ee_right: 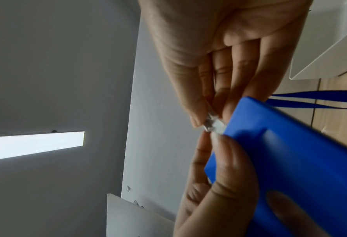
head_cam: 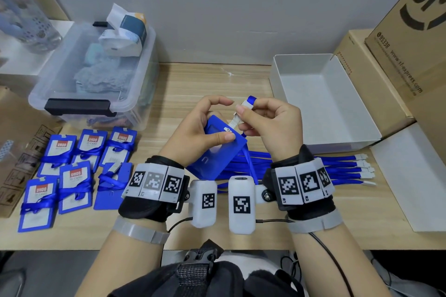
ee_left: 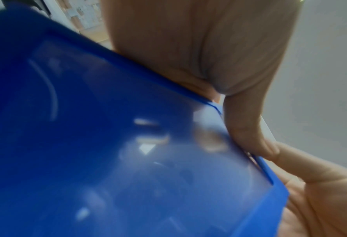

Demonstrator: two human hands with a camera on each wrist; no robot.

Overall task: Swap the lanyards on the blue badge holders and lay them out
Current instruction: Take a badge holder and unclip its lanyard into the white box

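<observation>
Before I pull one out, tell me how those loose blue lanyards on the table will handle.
Probably floppy: the loose lanyards are thin flat ribbon lying limp on the table. Likely light, with only small white clips at the ends. They overlap in a bunch, so pulling one may drag its neighbours.

On the worktop (head_cam: 207,79), six badge holders (head_cam: 72,171) wrapped in lanyards are laid in two rows at the left. Behind them a lidded storage bin (head_cam: 96,75) is set against the wall, with a packet (head_cam: 125,31) on its lid. A bundle of loose lanyards (head_cam: 337,169) is spread at the right, in front of an open box (head_cam: 321,103). Cardboard cartons (head_cam: 395,55) are stacked to the right of that box. One badge holder (head_cam: 214,152) is held above the middle between the left hand (head_cam: 200,128) and the right hand (head_cam: 275,125).
</observation>
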